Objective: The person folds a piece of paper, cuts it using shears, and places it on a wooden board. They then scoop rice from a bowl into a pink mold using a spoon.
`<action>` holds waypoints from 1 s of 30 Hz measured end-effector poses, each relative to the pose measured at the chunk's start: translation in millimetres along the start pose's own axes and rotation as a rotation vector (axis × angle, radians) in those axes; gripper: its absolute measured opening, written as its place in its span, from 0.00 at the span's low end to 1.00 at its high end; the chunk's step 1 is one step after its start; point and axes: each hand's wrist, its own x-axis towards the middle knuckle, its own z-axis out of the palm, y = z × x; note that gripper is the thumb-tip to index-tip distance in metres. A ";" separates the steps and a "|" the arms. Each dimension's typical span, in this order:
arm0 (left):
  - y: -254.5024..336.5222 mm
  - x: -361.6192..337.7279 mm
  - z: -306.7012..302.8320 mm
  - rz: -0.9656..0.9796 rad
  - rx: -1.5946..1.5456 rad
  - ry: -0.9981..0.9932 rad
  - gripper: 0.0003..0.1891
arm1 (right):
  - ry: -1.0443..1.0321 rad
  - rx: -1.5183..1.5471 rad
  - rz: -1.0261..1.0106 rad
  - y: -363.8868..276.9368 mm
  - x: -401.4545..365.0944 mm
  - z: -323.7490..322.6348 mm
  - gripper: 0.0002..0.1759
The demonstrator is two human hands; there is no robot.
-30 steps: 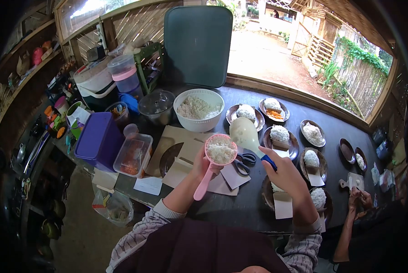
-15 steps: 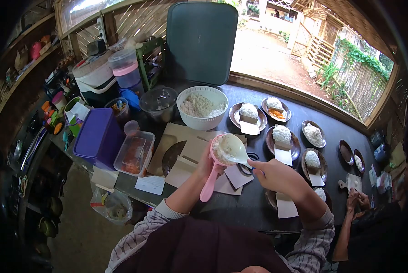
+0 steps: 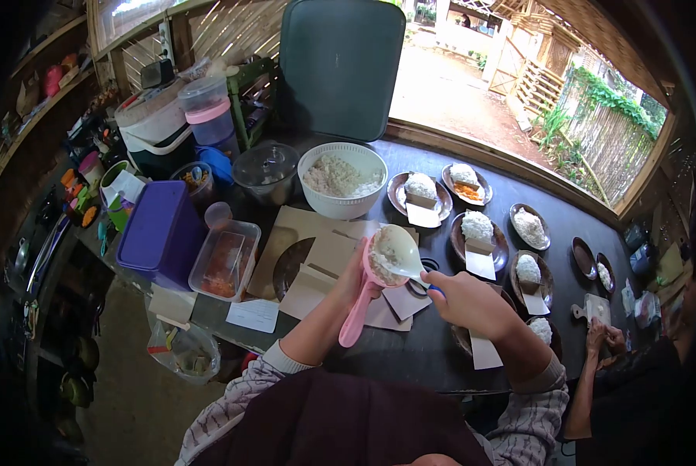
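Note:
My left hand (image 3: 355, 281) is wrapped round a pink scoop (image 3: 352, 322), whose cup holds rice. The fingers of my right hand (image 3: 468, 301) are closed on the handle of a white spoon (image 3: 397, 250). Its bowl lies over the rice in the cup. Just beyond both hands is a white basin (image 3: 342, 203) of rice. Folded brown cardboard (image 3: 303, 283) lies below and left of the scoop. Behind the spoon handle, dark scissors (image 3: 419, 286) are partly hidden.
Plates with mounds of rice and card pieces, such as one plate (image 3: 507, 247), stand at the right. A co-worker's hands (image 3: 604, 335) are by a cutting board (image 3: 597, 309). At the left are a purple box (image 3: 157, 233) and an orange-stained clear tub (image 3: 226, 260).
The view has shifted slightly. The spoon has turned a little over the scoop's cup, and both hands keep their holds.

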 end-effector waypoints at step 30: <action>7.1 -1.2 -6.1 -0.051 -0.322 -0.170 0.34 | 0.588 0.099 -0.150 17.9 19.5 27.2 0.16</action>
